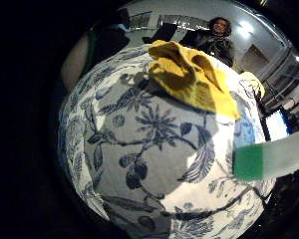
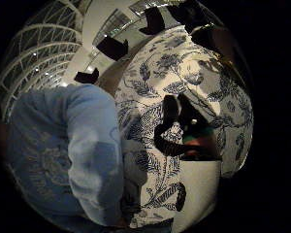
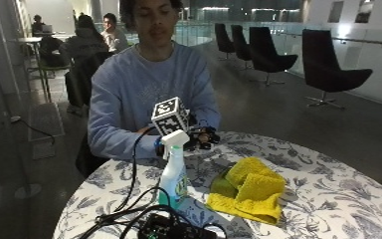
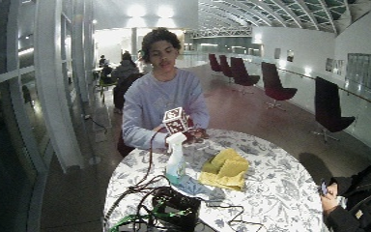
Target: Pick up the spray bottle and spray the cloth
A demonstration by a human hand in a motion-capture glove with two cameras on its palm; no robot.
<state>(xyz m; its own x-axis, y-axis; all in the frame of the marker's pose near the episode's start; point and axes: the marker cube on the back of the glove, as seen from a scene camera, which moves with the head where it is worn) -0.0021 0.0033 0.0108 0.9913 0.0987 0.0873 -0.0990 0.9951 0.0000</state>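
A spray bottle [image 3: 173,174] with a white head and a green label stands upright on the round table's floral cloth [image 3: 323,199]. A crumpled yellow cloth [image 3: 250,189] lies just beside it, toward the table's middle. My gloved right hand [image 3: 203,138] rests at the table's edge close to the person's chest, behind the bottle and apart from it. Its fingers look relaxed and hold nothing. The little finger side palm view looks across the table at the yellow cloth [image 1: 189,74], with the bottle [image 1: 269,160] at the side. The thumb side palm view shows the person's pale blue sleeve [image 2: 63,160].
A black device [image 3: 171,229] with a tangle of cables lies at the table's near edge, in front of the bottle. One cable runs from it up to the hand. Black chairs [image 3: 330,69] stand on the floor well behind the table.
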